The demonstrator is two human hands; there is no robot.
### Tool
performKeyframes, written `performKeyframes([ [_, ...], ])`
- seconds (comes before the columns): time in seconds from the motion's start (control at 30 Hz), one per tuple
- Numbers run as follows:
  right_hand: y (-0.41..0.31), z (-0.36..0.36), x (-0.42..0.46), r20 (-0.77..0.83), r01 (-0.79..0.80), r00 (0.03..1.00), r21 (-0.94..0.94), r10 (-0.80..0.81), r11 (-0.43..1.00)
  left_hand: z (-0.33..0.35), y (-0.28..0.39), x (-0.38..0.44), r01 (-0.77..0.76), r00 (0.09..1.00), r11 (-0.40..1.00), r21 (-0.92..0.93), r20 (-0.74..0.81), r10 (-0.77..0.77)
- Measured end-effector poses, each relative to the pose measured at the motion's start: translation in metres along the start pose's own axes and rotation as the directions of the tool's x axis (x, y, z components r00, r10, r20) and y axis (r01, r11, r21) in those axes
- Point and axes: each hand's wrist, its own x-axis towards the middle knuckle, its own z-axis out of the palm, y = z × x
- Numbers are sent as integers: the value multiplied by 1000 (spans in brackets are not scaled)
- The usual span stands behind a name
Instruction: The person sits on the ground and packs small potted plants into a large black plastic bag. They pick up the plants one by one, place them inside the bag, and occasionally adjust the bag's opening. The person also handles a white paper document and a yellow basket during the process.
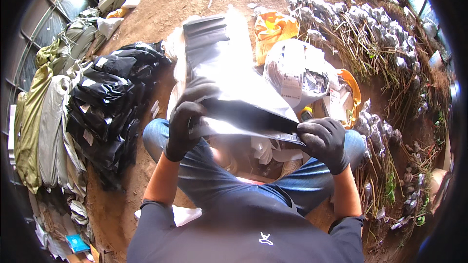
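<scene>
Both of my hands wear dark grey gloves and hold a plastic bag (252,111) in front of my lap. The bag's dark inside shows between its edges, and strong glare washes out the part beyond. My left hand (186,122) grips the left end of the bag's edge, with its fingertips partly blurred. Pinched in my right hand (323,140) is the right corner of the bag's mouth. Behind the bag lies a stack of black and white plastic bags (206,33), its far end lit very brightly.
Filled black plastic bags (109,91) lie to the left, beside long rolled sheets (51,128). A clear bag of labels and packets (299,73) stands ahead right, near an orange sack (276,29). Bundled plant stems with silvery wrapped ends (365,40) cover the ground at right.
</scene>
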Motion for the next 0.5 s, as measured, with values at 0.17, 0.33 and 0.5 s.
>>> performKeyframes([
  [0.17,-6,-7,1,54,-228,973,48,225,973,-5,21,12,31,999,983,180,7,-33],
  [0.33,-19,-17,23,115,-267,962,182,250,946,-1,17,33,-39,999,958,286,47,27],
  [0.5,-8,-22,24,75,-56,996,195,42,979,11,19,57,-48,996,951,305,89,22],
])
